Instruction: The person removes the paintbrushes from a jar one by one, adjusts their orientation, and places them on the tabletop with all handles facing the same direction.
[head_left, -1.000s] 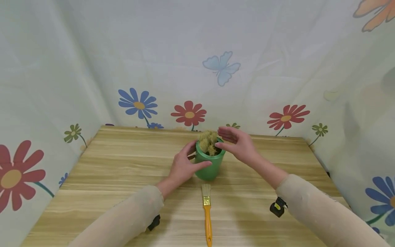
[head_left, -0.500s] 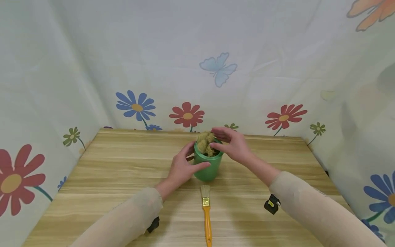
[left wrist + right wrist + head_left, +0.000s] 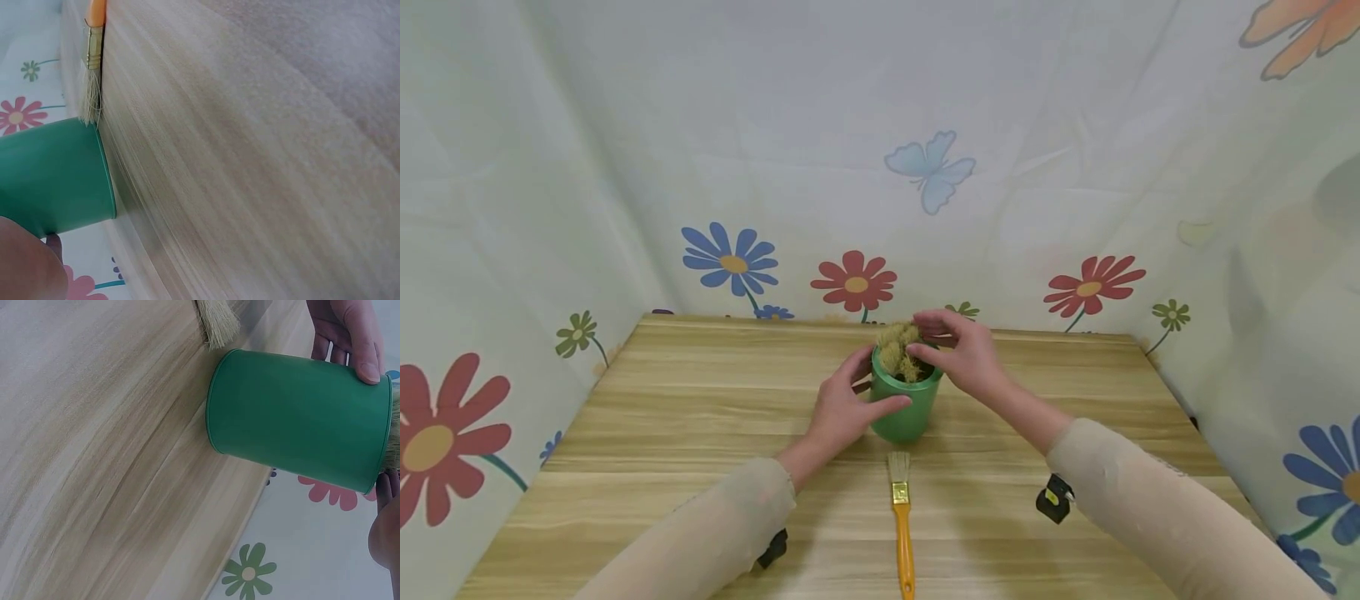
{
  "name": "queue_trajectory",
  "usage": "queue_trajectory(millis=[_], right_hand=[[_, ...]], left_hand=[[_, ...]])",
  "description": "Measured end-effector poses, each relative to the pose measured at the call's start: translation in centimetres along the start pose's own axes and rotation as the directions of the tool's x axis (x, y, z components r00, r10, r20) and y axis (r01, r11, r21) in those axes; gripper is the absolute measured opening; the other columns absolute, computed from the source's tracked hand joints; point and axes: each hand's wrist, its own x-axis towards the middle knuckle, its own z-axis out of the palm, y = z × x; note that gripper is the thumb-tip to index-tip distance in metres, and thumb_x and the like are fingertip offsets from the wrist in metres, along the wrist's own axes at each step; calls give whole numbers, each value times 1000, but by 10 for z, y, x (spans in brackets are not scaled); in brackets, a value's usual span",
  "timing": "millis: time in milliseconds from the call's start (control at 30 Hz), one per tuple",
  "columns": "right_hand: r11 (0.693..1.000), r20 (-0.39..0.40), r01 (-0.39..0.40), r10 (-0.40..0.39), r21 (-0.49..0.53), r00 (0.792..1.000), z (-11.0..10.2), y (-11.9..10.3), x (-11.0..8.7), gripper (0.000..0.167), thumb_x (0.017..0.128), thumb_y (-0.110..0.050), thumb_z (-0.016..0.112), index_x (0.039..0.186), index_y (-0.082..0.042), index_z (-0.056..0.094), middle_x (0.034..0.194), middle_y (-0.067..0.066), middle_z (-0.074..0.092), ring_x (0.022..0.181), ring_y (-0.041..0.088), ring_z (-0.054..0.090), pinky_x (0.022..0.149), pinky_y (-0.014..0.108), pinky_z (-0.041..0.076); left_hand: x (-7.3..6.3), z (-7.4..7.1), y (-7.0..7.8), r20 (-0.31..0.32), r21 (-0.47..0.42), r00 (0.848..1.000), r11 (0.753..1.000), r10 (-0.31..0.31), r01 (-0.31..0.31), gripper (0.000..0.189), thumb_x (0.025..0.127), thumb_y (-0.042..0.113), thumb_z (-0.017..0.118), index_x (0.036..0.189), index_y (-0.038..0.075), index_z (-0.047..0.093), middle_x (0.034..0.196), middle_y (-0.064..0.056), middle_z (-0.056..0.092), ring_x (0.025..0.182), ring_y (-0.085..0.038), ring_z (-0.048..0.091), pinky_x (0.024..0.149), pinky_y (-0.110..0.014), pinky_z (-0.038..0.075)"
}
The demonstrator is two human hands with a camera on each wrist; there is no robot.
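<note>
A green pot [image 3: 901, 417] stands upright on the table, holding a yellowish, bushy plant [image 3: 892, 354]. My left hand [image 3: 841, 406] grips the pot from the left, thumb across its front near the rim and fingers behind. On the other side, my right hand [image 3: 970, 354] reaches over the rim with fairly straight fingers. Its thumb overlaps the plant's right side in the head view, and its fingertips lie right at the plant's back. In the right wrist view the pot [image 3: 300, 419] hides much of the plant. A paintbrush [image 3: 902, 525] with an orange handle lies in front of the pot.
The wooden table [image 3: 700, 417] ends at a white curtain [image 3: 775, 125] printed with flowers and a butterfly, which also rises at both sides. The brush bristles [image 3: 90, 100] lie close to the pot's base.
My right hand has moved left, its thumb coming over the plant's right side. The left hand keeps its grip on the pot. The view has shifted slightly.
</note>
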Motion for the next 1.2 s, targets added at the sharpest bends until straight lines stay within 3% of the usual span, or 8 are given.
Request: queue_trajectory(millis=[233,500,667,800,1000,1200], right_hand=[[1000,-25,16,-16,-13,1000,3,1,-1,40,94,-9,84,131,-2,71,122,13,76,112,27,75,96,38,64],[997,-56,80,-81,-19,995,-1,-1,-9,36,91,-5,86,125,0,72,117,15,76,104,29,77,92,46,65],[994,-46,97,-99,-42,994,-3,-3,-14,36,92,-5,85,126,-1,72,116,13,75,103,27,77,92,42,65],[992,-38,103,-106,-74,994,-3,-2,-16,36,93,-7,85,126,-3,73,116,13,76,104,28,76,94,45,64],[996,-60,61,-65,-60,996,-6,2,-16,39,92,-6,85,128,2,71,120,18,73,110,33,73,98,46,63],[999,-33,-4,3,-37,999,-11,6,-16,43,94,-9,84,133,1,69,126,20,72,117,34,72,102,46,61]], left_hand=[[0,1,-2,3,-4,1000,1000,8,-8,89,83,36,96,158,25,50,153,2,59,141,-21,57,114,-46,53],[1,2,-2,7,-1,1000,1000,11,-11,89,83,37,95,158,25,50,153,2,59,141,-20,57,114,-45,53],[2,0,-2,2,0,1000,1000,14,-14,88,83,36,95,158,26,50,152,3,59,140,-20,58,114,-46,53],[2,0,-3,6,-4,1000,1000,9,-9,88,84,36,95,158,26,49,152,4,59,140,-19,58,114,-45,53],[2,1,-6,4,-6,1000,1000,9,-9,89,83,36,95,159,25,49,152,3,59,140,-20,59,113,-45,54],[2,0,-6,2,-6,1000,1000,3,-3,89,83,35,95,159,25,49,152,3,59,139,-20,58,114,-44,54]])
